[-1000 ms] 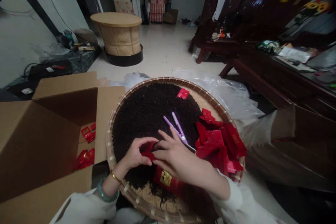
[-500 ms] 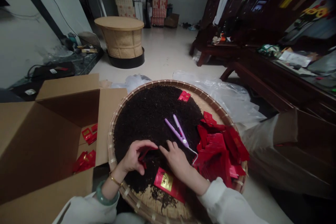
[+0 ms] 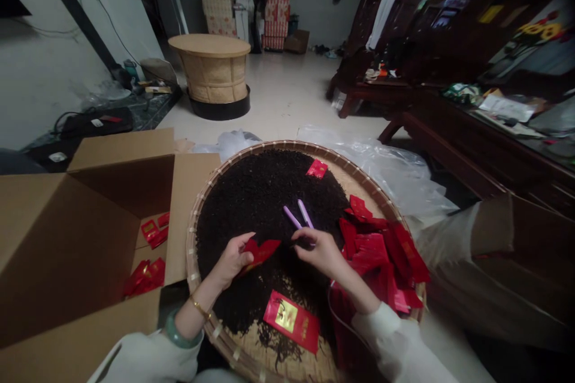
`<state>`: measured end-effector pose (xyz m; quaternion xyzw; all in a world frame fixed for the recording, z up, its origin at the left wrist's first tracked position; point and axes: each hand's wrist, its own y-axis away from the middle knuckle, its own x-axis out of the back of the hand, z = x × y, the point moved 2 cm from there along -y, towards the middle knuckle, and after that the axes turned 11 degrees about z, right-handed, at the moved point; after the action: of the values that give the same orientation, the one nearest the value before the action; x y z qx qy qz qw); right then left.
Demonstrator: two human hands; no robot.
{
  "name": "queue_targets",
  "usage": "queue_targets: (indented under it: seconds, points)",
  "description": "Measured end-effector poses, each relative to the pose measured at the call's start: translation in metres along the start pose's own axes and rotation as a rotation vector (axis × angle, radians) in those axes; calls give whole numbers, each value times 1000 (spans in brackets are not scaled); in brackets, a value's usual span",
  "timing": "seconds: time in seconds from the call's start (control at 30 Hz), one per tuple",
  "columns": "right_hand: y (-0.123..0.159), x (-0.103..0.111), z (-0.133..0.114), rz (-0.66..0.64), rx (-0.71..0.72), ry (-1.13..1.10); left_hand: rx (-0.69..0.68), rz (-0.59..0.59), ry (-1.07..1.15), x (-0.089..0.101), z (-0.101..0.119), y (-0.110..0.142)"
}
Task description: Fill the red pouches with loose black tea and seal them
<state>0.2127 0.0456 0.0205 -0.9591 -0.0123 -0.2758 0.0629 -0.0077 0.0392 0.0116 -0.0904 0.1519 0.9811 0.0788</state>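
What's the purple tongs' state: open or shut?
Open: the tongs spread apart at the tips; the right hand hides the rest.

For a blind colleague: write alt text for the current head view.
A person's left hand holds a red packet above a round woven tray of dark shredded material, while the right hand partly hides a purple two-armed tool. A heap of red packets lies at the tray's right; an open cardboard box stands to its left.
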Motion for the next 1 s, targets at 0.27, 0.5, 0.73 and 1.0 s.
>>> queue_targets:
  seconds: [0.27,0.5,0.73,1.0]
  points:
    - [-30,22,-74,-107,65,-273,166,-39,41,-6,-3,-2]
    - [-27,6,-94,-211,260,1,151,-43,76,-4,-5,-4]
    - [-23,14,-109,-494,447,96,56,-79,-1,-4,-5,-6]
    - [-20,7,-104,-343,352,31,51,-129,55,-2,-11,-7]
